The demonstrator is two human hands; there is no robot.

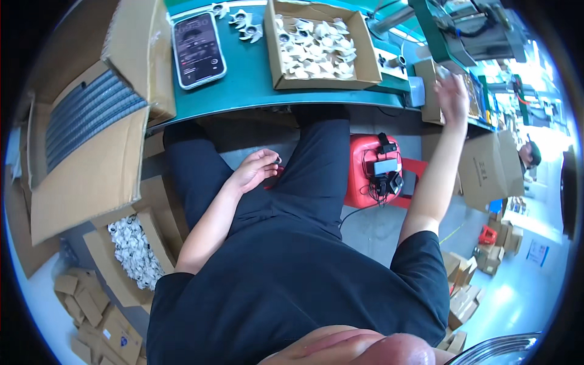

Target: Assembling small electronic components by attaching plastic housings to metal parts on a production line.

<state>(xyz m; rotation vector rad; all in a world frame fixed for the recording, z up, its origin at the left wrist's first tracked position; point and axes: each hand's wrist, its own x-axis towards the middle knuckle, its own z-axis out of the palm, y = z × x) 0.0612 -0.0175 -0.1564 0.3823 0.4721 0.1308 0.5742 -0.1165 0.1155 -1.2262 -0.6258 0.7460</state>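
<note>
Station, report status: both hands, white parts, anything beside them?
Left hand pinching small dark part. Right hand at right-side carton, grip unclear. White bladed parts in open box; some loose, left, beside phone.

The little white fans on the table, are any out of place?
Maybe: a few white fans lie loose by the phone, odd because many others sit inside the open cardboard box.

Smooth, matt plastic fan wheels [328, 44]
</note>
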